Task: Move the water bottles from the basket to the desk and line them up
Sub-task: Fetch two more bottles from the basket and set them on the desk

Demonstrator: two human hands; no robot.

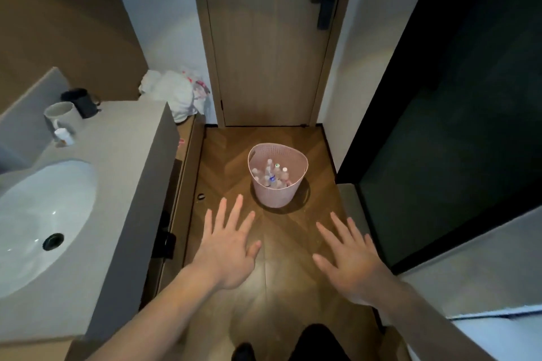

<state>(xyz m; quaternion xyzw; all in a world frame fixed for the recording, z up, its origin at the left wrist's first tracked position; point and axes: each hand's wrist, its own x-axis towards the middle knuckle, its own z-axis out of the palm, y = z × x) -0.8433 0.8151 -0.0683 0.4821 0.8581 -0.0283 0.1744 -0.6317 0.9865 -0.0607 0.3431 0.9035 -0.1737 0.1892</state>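
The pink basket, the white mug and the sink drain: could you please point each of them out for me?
pink basket (272, 198): head view, on its front outer wall.
white mug (63, 117): head view, on its side, on the counter.
sink drain (53, 241): head view, on the dark drain's middle.

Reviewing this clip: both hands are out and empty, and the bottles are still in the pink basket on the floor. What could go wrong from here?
1. The water bottles stand crowded in the pink basket; pulling one could topple others.
2. The basket sits low on the floor, ahead of the open left hand and right hand, so a bottle could be fumbled.
3. No desk is in view; carrying several may mean drops.
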